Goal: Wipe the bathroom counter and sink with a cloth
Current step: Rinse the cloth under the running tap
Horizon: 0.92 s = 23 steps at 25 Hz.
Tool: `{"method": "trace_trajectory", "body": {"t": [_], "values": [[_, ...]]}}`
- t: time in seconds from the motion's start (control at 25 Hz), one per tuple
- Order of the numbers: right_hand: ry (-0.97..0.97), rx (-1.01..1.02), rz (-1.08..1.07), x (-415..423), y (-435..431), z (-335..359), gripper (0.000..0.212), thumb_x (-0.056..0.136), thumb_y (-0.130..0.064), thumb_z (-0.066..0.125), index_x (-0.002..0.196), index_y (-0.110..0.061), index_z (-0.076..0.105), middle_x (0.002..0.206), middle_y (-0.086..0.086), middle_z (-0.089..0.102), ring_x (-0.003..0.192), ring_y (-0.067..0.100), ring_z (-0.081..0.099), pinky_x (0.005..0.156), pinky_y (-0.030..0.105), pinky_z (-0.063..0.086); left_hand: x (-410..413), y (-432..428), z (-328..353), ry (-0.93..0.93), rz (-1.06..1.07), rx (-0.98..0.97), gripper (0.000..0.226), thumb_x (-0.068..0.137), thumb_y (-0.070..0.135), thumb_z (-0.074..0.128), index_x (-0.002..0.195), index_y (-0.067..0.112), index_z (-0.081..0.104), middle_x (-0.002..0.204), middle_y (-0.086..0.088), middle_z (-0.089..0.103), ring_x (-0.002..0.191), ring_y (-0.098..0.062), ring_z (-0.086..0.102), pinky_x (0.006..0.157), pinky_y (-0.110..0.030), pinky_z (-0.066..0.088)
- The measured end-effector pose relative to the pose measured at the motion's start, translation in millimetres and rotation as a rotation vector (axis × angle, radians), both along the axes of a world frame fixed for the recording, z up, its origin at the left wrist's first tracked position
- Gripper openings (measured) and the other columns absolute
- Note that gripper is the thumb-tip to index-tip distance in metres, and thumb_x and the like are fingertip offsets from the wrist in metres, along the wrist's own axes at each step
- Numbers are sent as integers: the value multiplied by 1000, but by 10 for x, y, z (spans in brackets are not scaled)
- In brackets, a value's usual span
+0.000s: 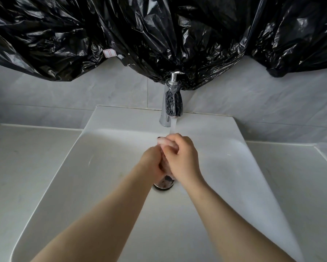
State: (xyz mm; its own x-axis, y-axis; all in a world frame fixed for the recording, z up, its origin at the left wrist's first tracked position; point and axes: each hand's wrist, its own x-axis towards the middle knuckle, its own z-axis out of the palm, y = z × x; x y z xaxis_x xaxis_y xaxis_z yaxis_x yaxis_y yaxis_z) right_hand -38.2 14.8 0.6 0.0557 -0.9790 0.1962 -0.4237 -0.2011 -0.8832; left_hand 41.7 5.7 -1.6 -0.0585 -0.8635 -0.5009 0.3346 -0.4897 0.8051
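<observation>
Both of my hands meet over the middle of the white sink (pixel 102 167), under a stream of water (pixel 173 126) running from the chrome tap (pixel 165 118). My right hand (pixel 183 159) curls over the top of a small pale pink cloth (pixel 163 141), which is wet and blurred. My left hand (pixel 151 161) grips the same bundle from the left and below. Most of the cloth is hidden between my palms. A bit of it seems to hang toward the drain (pixel 162 187).
A pale counter (pixel 26 157) runs left of the sink, and a counter (pixel 291 176) also lies to its right. A clear pump dispenser (pixel 175 86) stands behind the tap. Crumpled black plastic sheeting (pixel 158 35) covers the wall above, over grey tiles (pixel 253 103).
</observation>
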Motion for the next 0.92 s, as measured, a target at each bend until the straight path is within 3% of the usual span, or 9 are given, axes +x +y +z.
{"method": "trace_trajectory", "body": {"t": [0.12,0.16,0.28,0.36,0.48,0.68,0.76,0.84,0.92], "values": [[44,-26,-120,-21,2,6,8,91,-26,56,98,-22,56,99,-3,59,89,12,55,71,24,41,-221,15,118,-90,40,-110,47,102,14,26,59,11,45,55,-3,42,39,-4,47,42,-13,37],[0,47,-205,-70,-95,-6,7,93,-29,53,95,-23,53,99,-1,62,90,17,57,70,26,40,-227,2,123,-206,25,-122,44,101,21,34,60,11,47,50,-5,41,34,-9,44,37,-12,33],[-186,263,-305,-166,-343,-53,18,95,-36,47,90,-19,53,92,2,65,86,26,61,73,33,49,-181,-18,100,-95,-19,-131,21,97,23,46,84,8,56,41,-3,44,28,-15,40,33,-14,31],[-353,390,-183,-101,-343,-88,20,93,-37,53,81,-21,55,81,3,65,72,22,61,64,32,52,-96,-84,60,-215,107,-98,15,95,22,49,94,9,56,46,-2,53,36,-18,49,36,-17,36],[-344,491,-198,-44,-287,-102,27,90,-38,58,78,-14,60,73,5,64,66,21,60,64,29,49,47,-78,46,-326,214,-5,29,91,37,54,83,10,60,62,-5,61,53,-22,58,46,-23,44],[-560,811,-53,-3,-229,-25,39,95,-48,43,96,-14,61,83,11,62,69,24,63,65,32,53,156,12,65,33,106,-150,16,88,1,56,104,5,55,77,-9,63,53,-17,62,47,-24,49],[-598,862,-15,92,-169,-24,41,95,-52,37,102,-18,58,81,8,63,69,25,64,68,41,56,131,12,15,-335,129,-209,21,87,4,59,107,10,54,79,-3,64,52,-14,60,46,-22,46],[-712,866,-64,149,-133,-16,39,98,-47,35,89,-15,55,49,4,52,40,17,51,52,28,53,140,55,52,-639,34,-280,4,86,16,61,91,16,61,71,2,66,56,-15,59,51,-22,47],[-780,942,-89,144,-128,-54,41,99,-44,35,75,-14,51,33,1,39,25,13,32,39,14,36,291,74,70,-730,-123,-312,17,85,17,60,71,23,66,62,8,66,63,-13,59,64,-25,46]]}}
